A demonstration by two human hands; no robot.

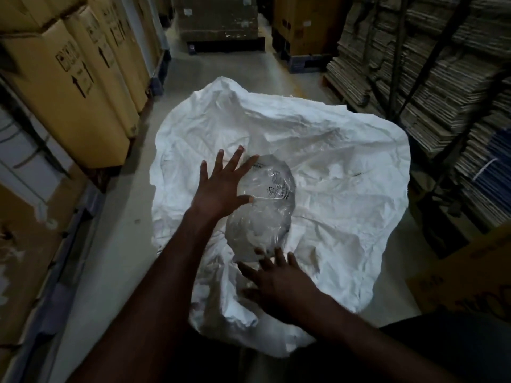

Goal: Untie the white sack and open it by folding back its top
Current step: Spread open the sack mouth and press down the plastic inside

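Nearest, the right hand (276, 277) lies with fingers spread flat on the near lip of the big crumpled white woven sack (345, 167), apparently to pin the folded-back cloth. The sack stands on the grey concrete floor (116, 258) between tall tan cardboard cartons (69, 87) and stacked flattened cardboard (442, 87). Farther on, the left hand (224, 181), also spread and gripping nothing, presses the rim beside the clear plastic liner (265, 205) bulging through the mouth, seemingly widening it.
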